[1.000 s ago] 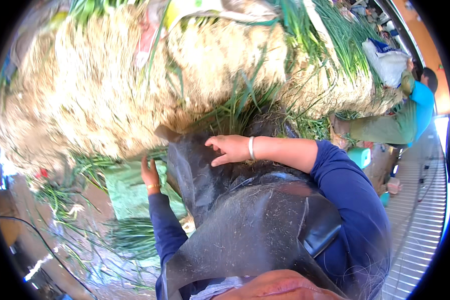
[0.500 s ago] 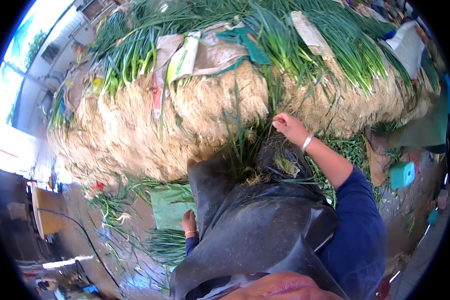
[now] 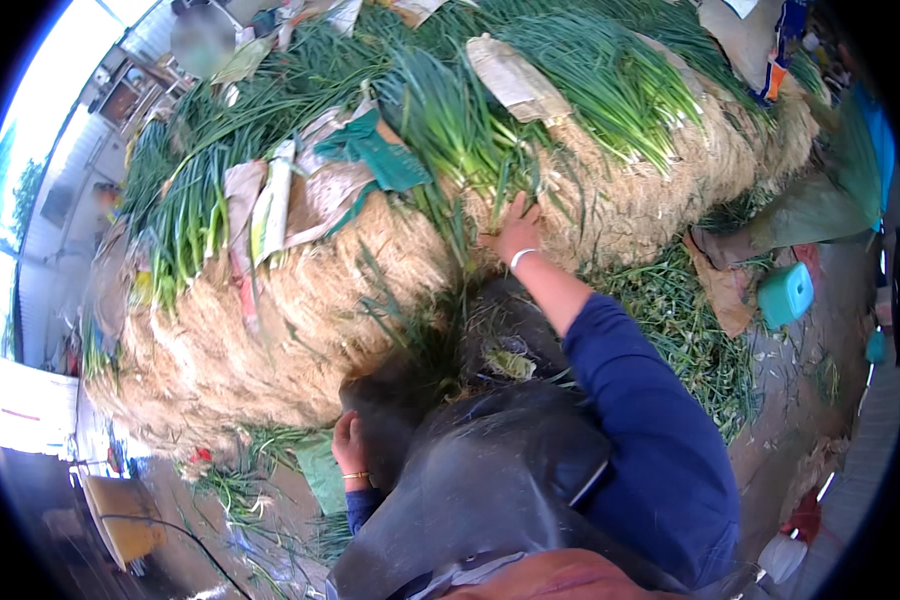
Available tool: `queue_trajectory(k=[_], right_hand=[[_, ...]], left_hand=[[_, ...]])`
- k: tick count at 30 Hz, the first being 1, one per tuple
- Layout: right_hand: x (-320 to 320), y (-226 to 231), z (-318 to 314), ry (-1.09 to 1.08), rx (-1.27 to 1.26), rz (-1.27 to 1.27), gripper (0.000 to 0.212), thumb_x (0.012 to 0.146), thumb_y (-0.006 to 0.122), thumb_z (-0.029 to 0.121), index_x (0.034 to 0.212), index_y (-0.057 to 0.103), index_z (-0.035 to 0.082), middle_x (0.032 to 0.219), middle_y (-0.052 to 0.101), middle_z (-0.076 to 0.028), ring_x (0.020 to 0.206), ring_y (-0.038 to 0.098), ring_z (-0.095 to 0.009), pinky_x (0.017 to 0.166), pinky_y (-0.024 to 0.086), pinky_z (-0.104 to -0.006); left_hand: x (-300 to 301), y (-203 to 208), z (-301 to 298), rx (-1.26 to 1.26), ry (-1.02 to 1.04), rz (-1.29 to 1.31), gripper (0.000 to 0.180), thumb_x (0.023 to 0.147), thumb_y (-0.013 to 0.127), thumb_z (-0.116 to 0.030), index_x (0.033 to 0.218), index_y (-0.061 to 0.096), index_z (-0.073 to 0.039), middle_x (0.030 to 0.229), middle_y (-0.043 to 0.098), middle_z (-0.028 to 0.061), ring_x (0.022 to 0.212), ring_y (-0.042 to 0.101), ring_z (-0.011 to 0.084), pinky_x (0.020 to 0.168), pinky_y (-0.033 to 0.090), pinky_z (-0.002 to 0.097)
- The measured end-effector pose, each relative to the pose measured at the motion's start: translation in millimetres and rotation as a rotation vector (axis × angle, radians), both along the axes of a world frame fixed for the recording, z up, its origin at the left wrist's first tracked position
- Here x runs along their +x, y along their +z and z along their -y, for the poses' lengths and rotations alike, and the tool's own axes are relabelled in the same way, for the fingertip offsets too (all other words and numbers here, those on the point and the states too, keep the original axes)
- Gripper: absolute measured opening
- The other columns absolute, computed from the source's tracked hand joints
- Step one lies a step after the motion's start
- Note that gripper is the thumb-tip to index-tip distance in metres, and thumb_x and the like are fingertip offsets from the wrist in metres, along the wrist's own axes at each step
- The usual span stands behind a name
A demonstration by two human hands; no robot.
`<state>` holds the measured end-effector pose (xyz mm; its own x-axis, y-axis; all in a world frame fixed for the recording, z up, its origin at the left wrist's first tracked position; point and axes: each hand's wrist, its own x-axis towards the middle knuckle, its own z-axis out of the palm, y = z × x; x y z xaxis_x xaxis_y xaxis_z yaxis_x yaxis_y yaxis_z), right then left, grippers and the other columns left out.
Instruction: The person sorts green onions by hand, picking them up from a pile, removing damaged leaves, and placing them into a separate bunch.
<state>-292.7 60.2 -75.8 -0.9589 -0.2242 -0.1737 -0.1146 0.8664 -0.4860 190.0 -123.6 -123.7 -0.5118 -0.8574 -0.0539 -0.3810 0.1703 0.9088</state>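
My right hand (image 3: 515, 228), with a white bracelet at the wrist, lies spread on the pale, hairy roots (image 3: 610, 215) of the piled green onions. Nothing shows in its grip. Just above it are the white and green stalks of a bunch of green onions (image 3: 460, 150). My left hand (image 3: 350, 447) is low at the left, beside the dark apron (image 3: 490, 480) over my lap. Its fingers point up and look loosely stretched, partly against the apron, with nothing visible in them.
Cloth and sacking, including a teal piece (image 3: 375, 155), lie over the pile. Loose green leaves (image 3: 670, 345) litter the floor at the right, near a turquoise plastic container (image 3: 786, 295). A yellowish board-like object (image 3: 120, 520) stands at the lower left, with a dark cable across it.
My right hand has reached farther onto the roots, and its fingers have spread. The view has swung right, so the pile sits further left. My left hand stays beside the apron.
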Motion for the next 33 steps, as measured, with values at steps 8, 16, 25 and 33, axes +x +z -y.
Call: queue_trajectory(k=[8, 16, 25, 33], right_hand=[[-124, 53, -13, 0.067, -0.67, 0.096, 0.065, 0.069, 0.071, 0.027, 0.124, 0.047, 0.0, 0.114, 0.058, -0.025, 0.107, 0.056, -0.034, 0.09, 0.044, -0.0381], [-164, 63, -173, 0.041, -0.029, -0.336, 0.061, 0.076, 0.068, 0.023, 0.13, 0.044, 0.006, 0.125, 0.052, -0.022, 0.108, 0.053, -0.04, 0.093, 0.043, -0.0427], [-96, 59, -167, 0.304, -0.111, -0.765, 0.042, 0.079, 0.057, 0.005, 0.12, 0.051, 0.003, 0.119, 0.055, -0.018, 0.11, 0.052, -0.036, 0.096, 0.042, -0.0426], [-161, 47, -121, 0.169, 0.566, -0.537, 0.022, 0.082, 0.051, 0.016, 0.093, 0.064, 0.003, 0.098, 0.063, -0.016, 0.095, 0.059, -0.032, 0.08, 0.047, -0.0419]], left_hand=[[-88, 33, -20, -0.081, -0.294, 0.032, 0.018, 0.087, 0.061, -0.011, 0.102, 0.065, -0.002, 0.098, 0.068, 0.0084, 0.092, 0.064, 0.0166, 0.083, 0.048, 0.0275], [-134, 31, -39, -0.111, -0.399, 0.075, 0.021, 0.086, 0.062, -0.015, 0.102, 0.065, -0.003, 0.097, 0.067, 0.0107, 0.089, 0.065, 0.0206, 0.078, 0.05, 0.0286], [-154, 60, -51, -0.16, -0.565, 0.211, 0.023, 0.083, 0.063, -0.012, 0.105, 0.063, -0.004, 0.095, 0.066, 0.0107, 0.082, 0.066, 0.0201, 0.072, 0.052, 0.0294], [-217, 91, -72, -0.193, -0.757, 0.045, 0.022, 0.084, 0.062, -0.011, 0.105, 0.063, -0.005, 0.097, 0.067, 0.0096, 0.081, 0.065, 0.0174, 0.073, 0.051, 0.0274]])
